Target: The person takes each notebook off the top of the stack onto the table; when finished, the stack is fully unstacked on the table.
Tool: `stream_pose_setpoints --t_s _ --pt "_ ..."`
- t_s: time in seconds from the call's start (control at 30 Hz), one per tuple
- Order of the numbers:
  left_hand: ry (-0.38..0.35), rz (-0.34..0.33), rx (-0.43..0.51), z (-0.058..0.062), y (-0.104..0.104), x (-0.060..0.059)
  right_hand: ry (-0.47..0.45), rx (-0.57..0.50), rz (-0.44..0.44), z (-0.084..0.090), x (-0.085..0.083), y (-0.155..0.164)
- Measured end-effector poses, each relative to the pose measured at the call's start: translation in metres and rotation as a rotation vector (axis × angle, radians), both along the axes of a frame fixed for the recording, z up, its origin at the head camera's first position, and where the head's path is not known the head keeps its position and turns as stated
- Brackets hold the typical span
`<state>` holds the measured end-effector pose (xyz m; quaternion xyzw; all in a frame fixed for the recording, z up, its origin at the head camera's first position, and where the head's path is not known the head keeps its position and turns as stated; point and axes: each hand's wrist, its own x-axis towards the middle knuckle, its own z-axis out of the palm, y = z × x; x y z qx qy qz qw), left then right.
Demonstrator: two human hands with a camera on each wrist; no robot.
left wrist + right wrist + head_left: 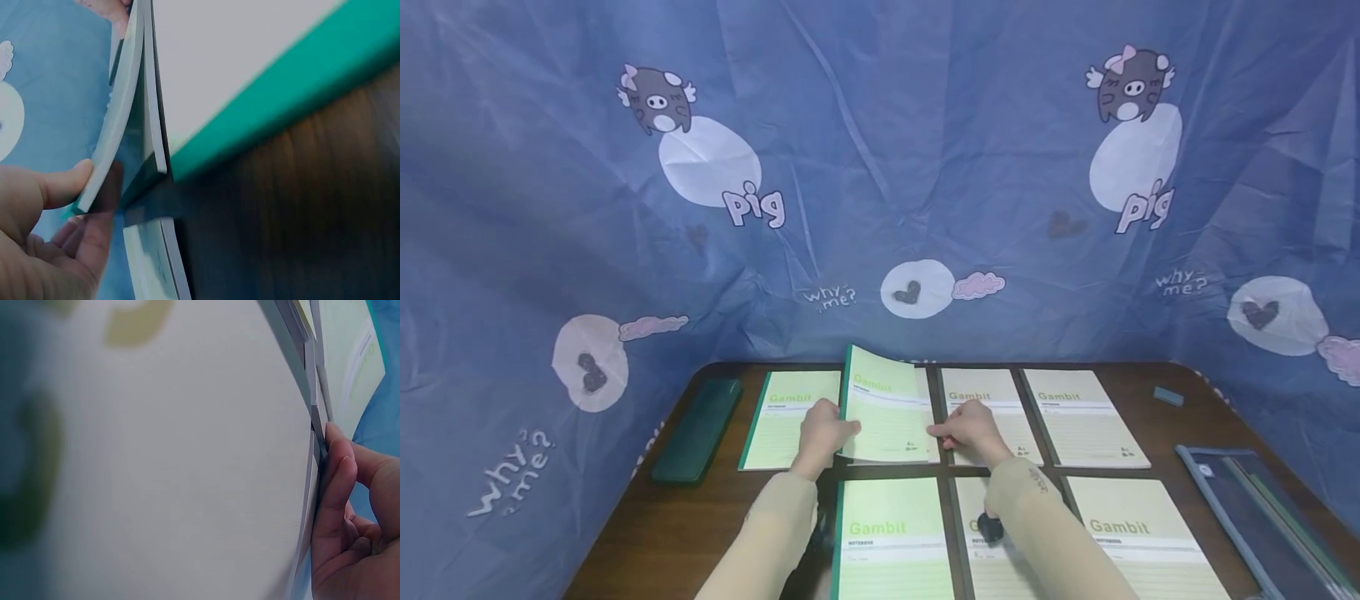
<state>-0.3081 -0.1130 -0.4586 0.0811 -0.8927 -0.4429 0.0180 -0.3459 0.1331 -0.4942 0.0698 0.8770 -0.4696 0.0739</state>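
The fingers of the left hand [822, 427] pinch the lower left corner of a lifted notebook [887, 404], thumb [59, 183] on the outer cover and the other fingers curled behind it, as the left wrist view shows. The fingers [334, 487] of the right hand [970, 427] lie against the notebook's right edge; they are bent, but whether they grip the pages or only press on them cannot be made out, since the right wrist view is filled by a blurred pale cover.

The lifted notebook stands tilted in the back row, its green spine up and to the left, with another notebook partly hidden beneath it. To its left lies a flat notebook [786, 421]; to its right lie two more [1000, 396] [1078, 417], the nearer one partly covered by the right hand. A front row of three notebooks [891, 537] [1142, 542] runs off the bottom of the head view, the middle one mostly hidden by the right sleeve [1052, 533].

All rest on a dark wooden worktop [655, 525]. A dark green case [696, 429] lies at the left edge, a small blue-grey block [1168, 396] at the far right, and a dark tray [1255, 508] is cut off at the right corner. A blue cartoon-print cloth [880, 167] hangs behind.
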Motion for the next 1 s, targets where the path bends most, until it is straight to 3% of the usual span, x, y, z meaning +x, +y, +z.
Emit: stream_pose_setpoints --t_s 0.1,0.23,0.4,0.53,0.73,1.0 --pt "0.033 -0.005 0.017 0.001 -0.009 0.000 -0.003 0.010 -0.003 0.001 0.000 0.000" --pt "0.013 0.009 0.099 0.005 -0.025 0.002 -0.012 0.012 -0.003 0.004 0.001 0.000" --pt "-0.023 0.033 0.201 0.015 -0.051 0.016 -0.017 0.005 0.004 0.005 0.001 -0.002" --pt "-0.054 0.007 0.268 0.026 -0.076 0.037 -0.007 0.003 0.007 0.003 0.002 -0.001" --pt "-0.115 -0.047 0.291 0.037 -0.116 0.076 -0.023 -0.003 0.001 0.002 -0.001 0.002" --pt "-0.214 -0.070 0.337 0.031 -0.161 0.125 -0.011 -0.003 0.036 0.003 0.000 0.000"
